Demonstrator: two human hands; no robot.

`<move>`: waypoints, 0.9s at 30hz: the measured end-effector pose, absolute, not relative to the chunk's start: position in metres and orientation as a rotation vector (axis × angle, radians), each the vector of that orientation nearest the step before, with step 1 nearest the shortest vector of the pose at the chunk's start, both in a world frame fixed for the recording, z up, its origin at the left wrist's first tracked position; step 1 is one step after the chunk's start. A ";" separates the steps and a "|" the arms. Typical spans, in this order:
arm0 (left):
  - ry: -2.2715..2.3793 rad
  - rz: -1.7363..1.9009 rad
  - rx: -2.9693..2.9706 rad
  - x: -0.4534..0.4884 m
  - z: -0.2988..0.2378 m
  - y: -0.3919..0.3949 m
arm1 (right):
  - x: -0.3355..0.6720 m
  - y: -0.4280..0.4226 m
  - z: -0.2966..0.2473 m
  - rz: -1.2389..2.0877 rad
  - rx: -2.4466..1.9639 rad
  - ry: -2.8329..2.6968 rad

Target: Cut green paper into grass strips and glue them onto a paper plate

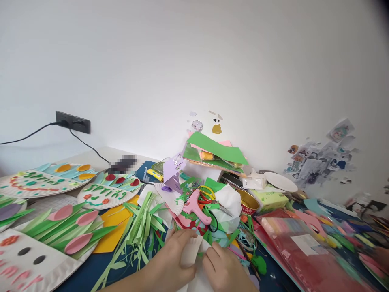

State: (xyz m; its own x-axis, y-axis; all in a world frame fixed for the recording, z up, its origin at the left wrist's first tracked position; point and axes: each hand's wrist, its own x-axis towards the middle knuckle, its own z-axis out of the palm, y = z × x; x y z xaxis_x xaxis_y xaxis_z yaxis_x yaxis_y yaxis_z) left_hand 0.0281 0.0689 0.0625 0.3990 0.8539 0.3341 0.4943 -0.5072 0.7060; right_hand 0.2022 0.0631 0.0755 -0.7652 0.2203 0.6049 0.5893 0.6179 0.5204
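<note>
My left hand (170,261) and my right hand (223,267) meet at the bottom middle of the view. Both grip a white paper plate (191,253), the left with its thumb over the fluted rim, the right pinching the edge beside it. Just beyond my fingers lies a heap of green paper strips (142,225), a pink glue gun (196,207) and scissors with yellow and red handles (208,194).
Decorated paper plates with pink tulips (69,231) and "SPRING" lettering (103,194) cover the left. A gold tin (247,200), a tissue pack (269,198) and a red plastic folder (291,243) lie to the right. Green card (217,150) is stacked by the white wall, with a socket (73,121) at left.
</note>
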 end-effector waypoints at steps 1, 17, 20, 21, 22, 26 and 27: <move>1.143 0.951 2.156 0.029 0.063 0.068 | 0.199 0.064 0.075 -0.996 -0.637 -2.349; 1.177 0.946 2.085 0.029 0.064 0.069 | 0.193 0.070 0.046 -0.192 -0.850 -2.273; 1.185 0.949 2.070 0.028 0.061 0.069 | 0.194 0.065 0.049 -0.217 -0.909 -2.375; 1.191 0.951 2.074 0.028 0.060 0.069 | 0.195 0.064 0.049 -0.235 -0.929 -2.395; 1.195 0.952 2.081 0.028 0.060 0.068 | 0.195 0.063 0.048 -0.242 -0.950 -2.405; 1.197 0.955 2.114 0.030 0.059 0.069 | 0.196 0.065 0.042 -0.163 -0.984 -2.424; 1.197 0.958 2.119 0.030 0.059 0.069 | 0.197 0.065 0.040 -0.150 -0.976 -2.421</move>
State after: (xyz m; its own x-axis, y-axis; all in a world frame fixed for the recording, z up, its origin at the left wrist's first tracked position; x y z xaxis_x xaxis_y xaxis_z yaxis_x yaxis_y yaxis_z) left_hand 0.0299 0.0693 0.0592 0.3593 0.8753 0.3237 0.5077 -0.4744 0.7192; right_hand 0.1966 0.0655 0.0401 -0.6046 0.6153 0.5058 0.6731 0.7342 -0.0886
